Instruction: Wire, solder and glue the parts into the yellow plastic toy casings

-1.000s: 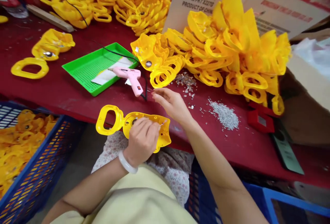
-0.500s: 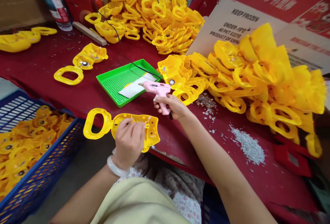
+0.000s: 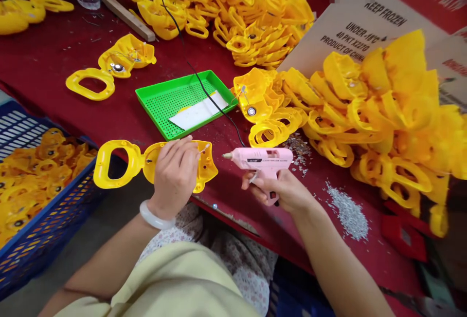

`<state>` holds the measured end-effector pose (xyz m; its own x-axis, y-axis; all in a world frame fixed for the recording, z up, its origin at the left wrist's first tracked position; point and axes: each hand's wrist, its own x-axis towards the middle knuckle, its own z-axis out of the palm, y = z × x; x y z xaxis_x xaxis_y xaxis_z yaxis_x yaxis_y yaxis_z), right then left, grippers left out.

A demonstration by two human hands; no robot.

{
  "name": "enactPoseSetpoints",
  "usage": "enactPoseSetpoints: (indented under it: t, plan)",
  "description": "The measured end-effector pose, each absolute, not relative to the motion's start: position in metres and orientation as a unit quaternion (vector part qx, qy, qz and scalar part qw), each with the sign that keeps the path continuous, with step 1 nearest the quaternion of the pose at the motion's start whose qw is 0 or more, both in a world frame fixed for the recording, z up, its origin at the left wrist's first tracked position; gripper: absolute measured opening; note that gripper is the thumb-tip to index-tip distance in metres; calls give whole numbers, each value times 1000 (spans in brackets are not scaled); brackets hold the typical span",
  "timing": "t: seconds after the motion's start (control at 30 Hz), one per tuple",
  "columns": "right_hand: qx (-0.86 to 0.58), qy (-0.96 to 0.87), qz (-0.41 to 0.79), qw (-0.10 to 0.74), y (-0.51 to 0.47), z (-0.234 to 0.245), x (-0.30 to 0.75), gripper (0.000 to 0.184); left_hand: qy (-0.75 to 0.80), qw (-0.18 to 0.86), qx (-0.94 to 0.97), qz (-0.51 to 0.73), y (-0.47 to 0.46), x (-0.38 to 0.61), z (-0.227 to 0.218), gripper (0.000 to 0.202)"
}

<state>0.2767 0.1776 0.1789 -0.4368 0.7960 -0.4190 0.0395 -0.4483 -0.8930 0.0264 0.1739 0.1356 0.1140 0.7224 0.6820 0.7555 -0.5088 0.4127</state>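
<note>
Yellow casing [image 3: 207, 168] overhangs table edge [image 3: 233, 224]; hands [image 3: 174, 177] apart.

- I log this site as a small assembly workshop.
- Red-covered bench [image 3: 54, 54] heaped with moulded yellow plastic parts [image 3: 365, 112].
- Blue plastic crate [image 3: 47, 205] of more parts below its near edge.
- Corded hot glue gun [image 3: 260, 158], green mesh tray [image 3: 182, 102].
- Cardboard carton [image 3: 365, 29] propped at the far right.
</note>
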Motion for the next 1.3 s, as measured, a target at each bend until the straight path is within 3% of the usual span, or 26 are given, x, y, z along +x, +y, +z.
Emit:
enactPoseSetpoints:
  t: [0.73,1.3]
  plan:
    - [-519,-467,698,159,182,167,266,48,-520,16,-739,-429,177,28,134,6]
    - [-541,-483,675,132,180,179,267,41,-529,46,-732,-428,178,30,134,3]
